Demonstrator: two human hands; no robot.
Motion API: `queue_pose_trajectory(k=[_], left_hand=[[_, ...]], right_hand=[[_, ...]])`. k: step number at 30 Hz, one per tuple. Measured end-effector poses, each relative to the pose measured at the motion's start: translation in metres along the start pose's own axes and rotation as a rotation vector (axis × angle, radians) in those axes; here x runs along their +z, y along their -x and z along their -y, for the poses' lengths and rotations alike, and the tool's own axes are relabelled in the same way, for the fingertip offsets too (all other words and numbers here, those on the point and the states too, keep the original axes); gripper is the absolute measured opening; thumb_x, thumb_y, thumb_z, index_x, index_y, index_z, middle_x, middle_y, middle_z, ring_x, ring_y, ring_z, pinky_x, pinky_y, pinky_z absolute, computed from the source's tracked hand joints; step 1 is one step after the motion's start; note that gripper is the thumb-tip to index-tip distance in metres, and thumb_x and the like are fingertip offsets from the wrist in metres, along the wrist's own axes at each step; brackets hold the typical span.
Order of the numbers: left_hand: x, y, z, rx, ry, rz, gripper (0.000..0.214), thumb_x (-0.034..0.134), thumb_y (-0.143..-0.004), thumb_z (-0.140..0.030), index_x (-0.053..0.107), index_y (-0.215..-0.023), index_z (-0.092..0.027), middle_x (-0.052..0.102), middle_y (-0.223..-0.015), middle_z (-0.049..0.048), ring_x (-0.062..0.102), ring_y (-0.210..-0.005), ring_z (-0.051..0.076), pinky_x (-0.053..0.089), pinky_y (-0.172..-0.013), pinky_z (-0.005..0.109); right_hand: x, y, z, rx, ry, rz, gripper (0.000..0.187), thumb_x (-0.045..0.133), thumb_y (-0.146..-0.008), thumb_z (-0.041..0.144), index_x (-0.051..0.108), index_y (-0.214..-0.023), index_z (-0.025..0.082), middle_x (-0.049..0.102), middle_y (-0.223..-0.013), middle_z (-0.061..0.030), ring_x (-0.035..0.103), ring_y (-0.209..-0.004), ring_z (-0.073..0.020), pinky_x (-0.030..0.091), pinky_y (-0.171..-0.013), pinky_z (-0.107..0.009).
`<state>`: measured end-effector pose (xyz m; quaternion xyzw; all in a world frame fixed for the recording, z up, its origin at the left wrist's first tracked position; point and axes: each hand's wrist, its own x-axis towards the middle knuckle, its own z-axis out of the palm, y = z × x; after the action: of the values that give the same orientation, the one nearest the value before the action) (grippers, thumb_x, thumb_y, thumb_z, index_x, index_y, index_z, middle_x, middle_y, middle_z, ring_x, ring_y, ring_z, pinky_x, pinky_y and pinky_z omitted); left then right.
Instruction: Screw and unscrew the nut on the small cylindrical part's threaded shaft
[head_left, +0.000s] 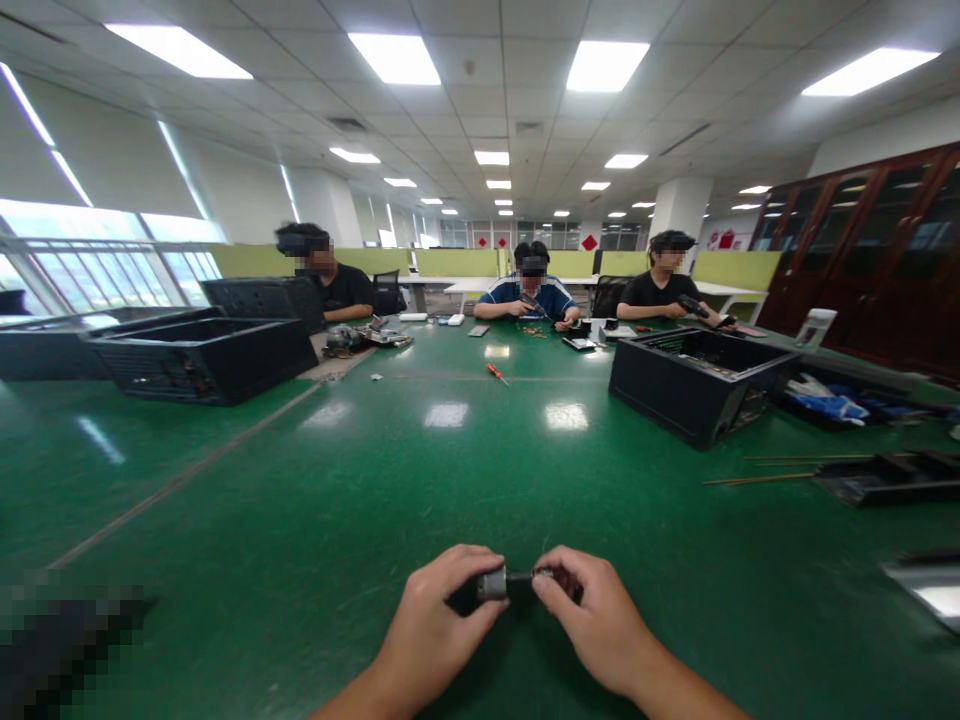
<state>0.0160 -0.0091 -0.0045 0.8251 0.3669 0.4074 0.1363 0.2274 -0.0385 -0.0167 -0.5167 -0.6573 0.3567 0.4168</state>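
Note:
Just above the green tabletop, my left hand (pixel 450 612) is closed round a small grey metal cylinder (pixel 492 584), gripped between thumb and fingers. A thin dark shaft (pixel 519 579) runs from the cylinder toward the right. My right hand (pixel 592 605) pinches a small dark piece (pixel 543 574) at the shaft's other end; the fingers cover most of it. Whether shaft and dark piece are joined as one part cannot be made out.
A black computer case (pixel 697 385) stands at right, another (pixel 206 355) at left. An orange screwdriver (pixel 495 372) lies mid-table. At right are thin rods (pixel 761 480) beside a black tray (pixel 892 480). Several people (pixel 529 290) sit at the far side, hands on their own parts.

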Motion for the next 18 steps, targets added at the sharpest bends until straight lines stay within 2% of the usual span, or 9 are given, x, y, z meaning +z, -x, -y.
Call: queue_pose_trajectory(k=[11,15,18], left_hand=[[-0.004,0.000,-0.005,-0.064,0.017,-0.004,0.028,0.077,-0.072,-0.017,0.072,-0.098,-0.025,0.076,-0.093,0.0027,0.073,-0.085,0.019,0.058,-0.081,0.030],[-0.005,-0.004,-0.002,-0.224,0.065,0.027,0.025,0.075,-0.076,-0.025,0.071,-0.100,-0.024,0.074,-0.096,0.0040,0.071,-0.090,0.021,0.057,-0.085,0.034],[-0.003,-0.009,0.010,-0.398,0.247,-0.038,0.031,0.066,-0.083,-0.034,0.066,-0.111,-0.021,0.074,-0.105,0.0071,0.071,-0.099,0.022,0.056,-0.090,0.036]], right_hand=[[0.000,-0.001,-0.005,-0.003,-0.057,-0.025,0.045,0.047,-0.097,0.051,0.061,-0.071,0.017,0.059,-0.065,0.0003,0.055,-0.064,-0.0147,0.038,-0.062,-0.025],[0.002,-0.005,-0.014,0.073,-0.296,-0.061,0.059,0.037,-0.097,0.062,0.051,-0.059,0.019,0.051,-0.053,0.0015,0.052,-0.053,-0.0139,0.039,-0.058,-0.026],[0.002,-0.008,-0.021,0.102,-0.401,-0.097,0.060,0.037,-0.095,0.066,0.045,-0.056,0.021,0.047,-0.049,0.0030,0.048,-0.047,-0.0130,0.039,-0.055,-0.027]])
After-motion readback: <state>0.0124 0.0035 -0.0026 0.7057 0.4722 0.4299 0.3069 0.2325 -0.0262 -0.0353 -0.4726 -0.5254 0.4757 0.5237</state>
